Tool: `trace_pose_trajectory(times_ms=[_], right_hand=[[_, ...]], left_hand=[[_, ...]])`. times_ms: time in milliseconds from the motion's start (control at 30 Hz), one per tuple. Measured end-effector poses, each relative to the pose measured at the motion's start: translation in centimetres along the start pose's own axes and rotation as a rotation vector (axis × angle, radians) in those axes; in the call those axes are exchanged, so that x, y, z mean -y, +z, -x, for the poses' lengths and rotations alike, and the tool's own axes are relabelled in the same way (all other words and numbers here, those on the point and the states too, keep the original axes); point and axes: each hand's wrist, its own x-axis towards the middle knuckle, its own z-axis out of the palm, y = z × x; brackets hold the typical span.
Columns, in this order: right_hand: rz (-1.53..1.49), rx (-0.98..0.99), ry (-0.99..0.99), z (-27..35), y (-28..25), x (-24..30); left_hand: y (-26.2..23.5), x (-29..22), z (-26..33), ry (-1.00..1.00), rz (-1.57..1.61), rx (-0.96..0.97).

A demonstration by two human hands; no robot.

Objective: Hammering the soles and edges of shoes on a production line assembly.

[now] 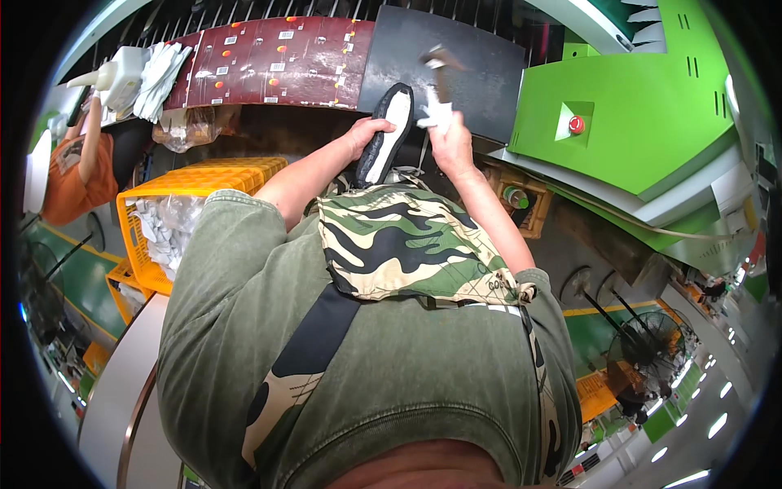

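Note:
My left hand [366, 136] is closed on a black shoe upper [394, 122], its thumb on the white underside, which faces up. The shoe stands tilted at the near edge of a dark grey work surface [481, 69], over my camouflage apron [407, 236]. To its right, my right hand [453, 148] is closed round the handle of a hammer [441, 77], smeared by motion. White material [437, 112] wraps the handle by my fingers. The hammer's head is up and away from me, apart from the shoe.
A dark red sheet [281, 63] covers the surface at left. A green machine [627, 122] with a red button [577, 125] stands at right. Yellow crates [220, 171] with white pieces sit left. White gloves [160, 80] lie beyond, near a person in orange [77, 175].

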Motion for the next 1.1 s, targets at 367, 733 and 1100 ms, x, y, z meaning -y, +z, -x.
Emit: trace_pose_trajectory(times_ms=[367, 733, 1100], right_hand=[[-0.402, 0.225, 0.744, 0.2, -5.5, -3.5], [-0.420, -0.080, 0.313, -0.5, -5.3, 0.9], [0.014, 0.143, 0.495, 1.4, -1.0, 0.6]], left_hand=[[0.9, -4.0, 2.0, 0.216, -0.086, -0.076], [2.1, -11.2, 2.8, 0.645, 0.299, -0.078], [-1.5, -8.4, 6.8, 0.310, 0.146, 0.045]])
